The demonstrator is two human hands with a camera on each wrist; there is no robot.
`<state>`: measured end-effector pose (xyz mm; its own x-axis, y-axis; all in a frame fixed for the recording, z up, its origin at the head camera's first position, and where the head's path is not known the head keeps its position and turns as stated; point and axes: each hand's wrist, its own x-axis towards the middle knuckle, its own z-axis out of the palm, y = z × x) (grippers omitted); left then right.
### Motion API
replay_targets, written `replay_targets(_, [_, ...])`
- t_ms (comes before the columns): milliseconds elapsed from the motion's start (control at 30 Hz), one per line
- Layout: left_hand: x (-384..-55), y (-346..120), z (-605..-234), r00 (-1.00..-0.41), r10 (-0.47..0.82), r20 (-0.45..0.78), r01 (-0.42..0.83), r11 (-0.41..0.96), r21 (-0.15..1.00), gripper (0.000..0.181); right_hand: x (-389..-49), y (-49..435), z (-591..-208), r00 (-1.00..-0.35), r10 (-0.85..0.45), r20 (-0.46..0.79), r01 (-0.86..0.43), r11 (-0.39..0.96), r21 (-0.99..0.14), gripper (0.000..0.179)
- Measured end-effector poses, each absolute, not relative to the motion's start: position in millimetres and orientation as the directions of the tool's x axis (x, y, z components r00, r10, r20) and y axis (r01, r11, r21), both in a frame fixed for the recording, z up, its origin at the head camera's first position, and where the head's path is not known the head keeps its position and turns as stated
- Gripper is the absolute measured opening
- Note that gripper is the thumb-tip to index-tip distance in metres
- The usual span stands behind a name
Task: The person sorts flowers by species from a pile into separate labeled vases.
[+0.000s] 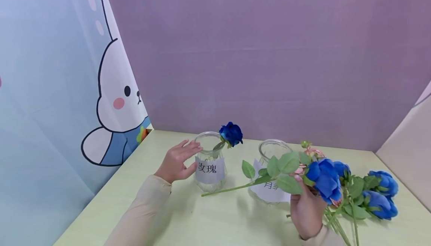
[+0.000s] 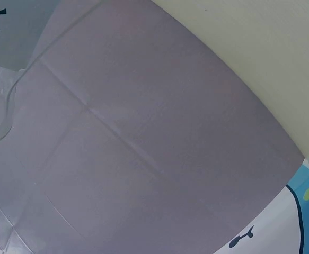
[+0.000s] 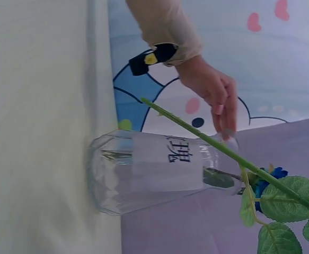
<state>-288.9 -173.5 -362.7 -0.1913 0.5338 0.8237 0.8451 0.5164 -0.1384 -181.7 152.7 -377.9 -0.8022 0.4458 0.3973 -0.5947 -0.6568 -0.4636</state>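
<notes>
My left hand [image 1: 180, 160] is at the left glass vase [image 1: 209, 187], its fairly straight fingers touching the rim; in the right wrist view the left fingertips [image 3: 228, 132] meet the glass. A dark blue rose [image 1: 231, 133] stands in that vase, leaning right over the rim. My right hand [image 1: 307, 210] pinches a lighter blue rose [image 1: 324, 180] just below its bloom. Its leafy green stem [image 1: 229, 190] points left, the bare end in front of the left vase. This stem [image 3: 196, 132] crosses before the vase in the right wrist view.
A second glass vase [image 1: 274, 146] with a paper label [image 1: 271, 191] stands behind the held stem, partly covered by leaves. More blue roses [image 1: 380, 205] and some pink flowers [image 1: 314, 151] lie at the right. A purple backdrop [image 1: 269, 58] borders the table's far edge.
</notes>
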Motion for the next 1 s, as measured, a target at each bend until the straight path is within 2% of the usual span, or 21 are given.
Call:
replay_targets(33, [-289, -173, -363, -0.193, 0.535, 0.823, 0.845, 0.517, -0.138, 0.033, -181, 151, -372, -0.83, 0.474, 0.295, -0.555, -0.761, -0.336, 0.034])
replay_targets(67, [-289, -174, -363, -0.194, 0.536, 0.822, 0.845, 0.517, -0.137, 0.033, -183, 151, -370, -0.812, 0.482, 0.329, -0.572, -0.766, -0.292, 0.037])
replay_targets(133, [-289, -174, -363, -0.196, 0.539, 0.819, 0.845, 0.517, -0.138, 0.032, -185, 153, -366, -0.783, 0.508, 0.36, -0.606, -0.752, -0.258, 0.032])
replay_targets(200, [-289, -174, -363, -0.199, 0.543, 0.816, 0.847, 0.515, -0.136, 0.032, -186, 154, -362, -0.762, 0.538, 0.359, -0.635, -0.73, -0.253, 0.025])
replay_targets(300, [-288, -175, -362, -0.204, 0.549, 0.811, 0.849, 0.512, -0.133, 0.032, -189, 156, -355, -0.754, 0.588, 0.293, -0.653, -0.723, -0.228, 0.012])
replay_targets(433, [-288, -175, -361, -0.216, 0.548, 0.808, 0.851, 0.511, -0.119, 0.032, -192, 157, -344, -0.751, 0.61, 0.253, -0.657, -0.73, -0.19, 0.017])
replay_targets(533, [-288, -175, -361, -0.222, 0.545, 0.808, 0.851, 0.513, -0.112, 0.032, -193, 157, -338, -0.749, 0.593, 0.294, -0.651, -0.742, -0.16, 0.012])
replay_targets(767, [-288, -174, -361, -0.224, 0.539, 0.812, 0.851, 0.514, -0.106, 0.033, -197, 153, -326, -0.706, 0.576, 0.412, -0.663, -0.742, -0.1, 0.016])
replay_targets(867, [-288, -174, -361, -0.221, 0.538, 0.813, 0.85, 0.515, -0.109, 0.033, -201, 154, -319, -0.698, 0.591, 0.404, -0.67, -0.738, -0.078, 0.024])
replay_targets(1000, [-288, -174, -361, -0.218, 0.539, 0.814, 0.85, 0.514, -0.112, 0.033, -205, 157, -310, -0.725, 0.599, 0.339, -0.647, -0.761, -0.039, 0.035])
